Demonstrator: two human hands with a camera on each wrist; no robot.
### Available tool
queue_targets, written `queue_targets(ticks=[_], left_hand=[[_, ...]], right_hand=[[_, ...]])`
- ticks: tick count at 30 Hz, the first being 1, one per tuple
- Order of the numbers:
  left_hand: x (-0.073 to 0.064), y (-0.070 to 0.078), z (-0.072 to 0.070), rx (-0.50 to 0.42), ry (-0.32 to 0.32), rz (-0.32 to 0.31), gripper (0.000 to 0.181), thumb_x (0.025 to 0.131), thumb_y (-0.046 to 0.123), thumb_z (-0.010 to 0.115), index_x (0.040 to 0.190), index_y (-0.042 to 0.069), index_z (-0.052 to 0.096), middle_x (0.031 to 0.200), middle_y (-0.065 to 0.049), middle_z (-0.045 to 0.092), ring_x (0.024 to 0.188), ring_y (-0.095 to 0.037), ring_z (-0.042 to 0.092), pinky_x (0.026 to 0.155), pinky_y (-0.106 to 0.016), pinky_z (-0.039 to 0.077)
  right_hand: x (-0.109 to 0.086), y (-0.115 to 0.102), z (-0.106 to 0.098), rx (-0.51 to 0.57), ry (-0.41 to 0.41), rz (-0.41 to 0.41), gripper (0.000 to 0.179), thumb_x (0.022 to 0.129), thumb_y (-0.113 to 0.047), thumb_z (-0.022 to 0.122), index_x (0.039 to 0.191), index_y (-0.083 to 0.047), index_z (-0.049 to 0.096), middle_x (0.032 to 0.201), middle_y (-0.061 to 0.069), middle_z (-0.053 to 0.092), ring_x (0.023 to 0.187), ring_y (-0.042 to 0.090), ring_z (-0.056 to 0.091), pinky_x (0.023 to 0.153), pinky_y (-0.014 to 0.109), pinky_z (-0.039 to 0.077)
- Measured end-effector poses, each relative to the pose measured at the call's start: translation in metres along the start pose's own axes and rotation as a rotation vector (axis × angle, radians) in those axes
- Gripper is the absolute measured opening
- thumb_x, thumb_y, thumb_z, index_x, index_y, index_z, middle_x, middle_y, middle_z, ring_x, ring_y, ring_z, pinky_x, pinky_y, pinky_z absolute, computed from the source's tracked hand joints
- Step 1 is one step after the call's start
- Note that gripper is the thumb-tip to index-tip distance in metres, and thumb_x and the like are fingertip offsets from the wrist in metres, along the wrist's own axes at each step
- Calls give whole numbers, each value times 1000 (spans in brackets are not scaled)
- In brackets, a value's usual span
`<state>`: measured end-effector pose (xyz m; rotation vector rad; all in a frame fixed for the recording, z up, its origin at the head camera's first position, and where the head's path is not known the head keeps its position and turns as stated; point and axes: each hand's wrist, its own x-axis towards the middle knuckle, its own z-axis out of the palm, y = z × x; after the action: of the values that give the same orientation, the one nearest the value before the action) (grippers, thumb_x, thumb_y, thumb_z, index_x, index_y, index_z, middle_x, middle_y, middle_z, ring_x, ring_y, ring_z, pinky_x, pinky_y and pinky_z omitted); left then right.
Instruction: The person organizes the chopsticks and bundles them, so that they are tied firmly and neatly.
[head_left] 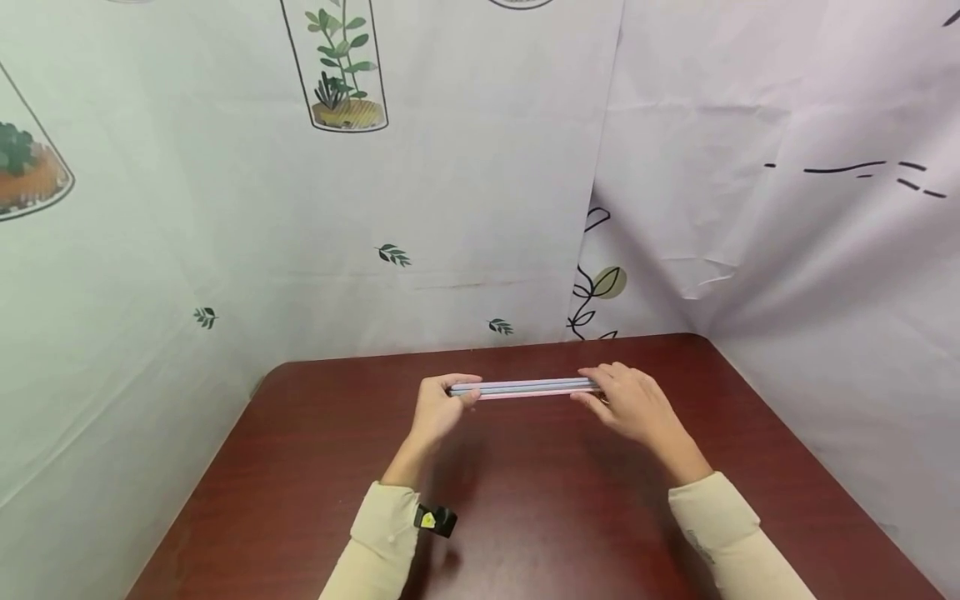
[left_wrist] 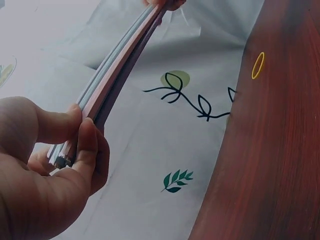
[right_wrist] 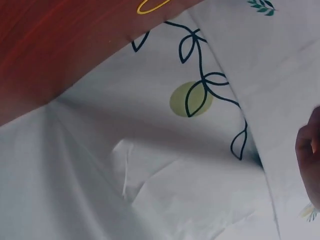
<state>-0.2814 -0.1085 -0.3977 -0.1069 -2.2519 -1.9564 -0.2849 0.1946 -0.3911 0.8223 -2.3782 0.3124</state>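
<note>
A narrow bundle of pencils (head_left: 532,387) in pale pink, blue and lilac is held level in front of me, above the table. My left hand (head_left: 435,410) pinches one end between thumb and fingers. At the other end, my right hand (head_left: 637,404) grips it with its thumb below and fingers on top. Seen from the left wrist, the bundled pencils (left_wrist: 117,65) lie side by side, and their dark ends show near my palm. Only a sliver of the right hand (right_wrist: 309,155) enters the right wrist view, where the pencils are out of sight.
Below is a dark red wooden table (head_left: 525,483). A yellow rubber band (left_wrist: 258,65) lies on it near the back edge. White cloth (head_left: 465,192) printed with plants hangs behind and at both sides. A black strap (head_left: 437,520) sits at the left sleeve.
</note>
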Motion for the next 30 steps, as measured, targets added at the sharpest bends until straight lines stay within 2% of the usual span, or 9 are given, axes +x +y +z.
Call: queue_targets(ticks=[2,6,11,18,25,28,30], left_hand=[[-1,1,1,-6,10,-4,18,85,-5,70,103,-5,75,81,-10,72,64,-24,67,60,-27,55],[-1,3,2,-6,31,0,17,84,-6,70,100,-4,76,77,-9,71,59,-17,64,59,-27,54],[-3,3,5,-23,49,8,16,83,-7,70,99,-6,75,75,-8,70,57,-15,62,54,-23,51],[-4,6,10,-76,60,-18,18,82,-9,70,99,-8,74,74,-7,70,57,-14,61,54,-21,50],[-6,7,9,-91,-16,-15,21,85,-6,69,106,-9,72,83,-12,72,62,-14,65,61,-26,55],[-5,6,6,-17,-68,26,21,88,-2,69,109,-7,71,85,-14,71,63,-18,66,64,-33,57],[-4,6,4,89,-97,79,21,89,1,69,109,-5,72,85,-11,71,65,-18,65,67,-34,56]], right_hand=[[0,-1,3,-102,38,-32,37,87,-38,71,107,-7,70,87,6,67,76,27,63,61,39,49],[0,-5,8,-192,69,-56,48,90,-50,61,108,-6,69,86,9,69,76,30,60,63,40,44],[2,-11,15,-239,100,-42,58,92,-58,50,108,-6,69,85,11,68,77,32,60,67,43,42],[5,-18,27,-240,268,-86,57,100,-53,41,103,-3,68,84,13,63,74,35,57,65,46,44],[4,-15,33,-254,388,-103,50,101,-47,42,89,-3,62,72,11,54,64,33,49,56,43,36],[5,-13,36,-235,448,-135,43,98,-43,48,85,-3,60,68,10,51,59,32,47,52,41,33],[4,-11,38,-231,489,-159,41,97,-41,50,82,-3,59,66,9,49,56,32,45,50,40,31]])
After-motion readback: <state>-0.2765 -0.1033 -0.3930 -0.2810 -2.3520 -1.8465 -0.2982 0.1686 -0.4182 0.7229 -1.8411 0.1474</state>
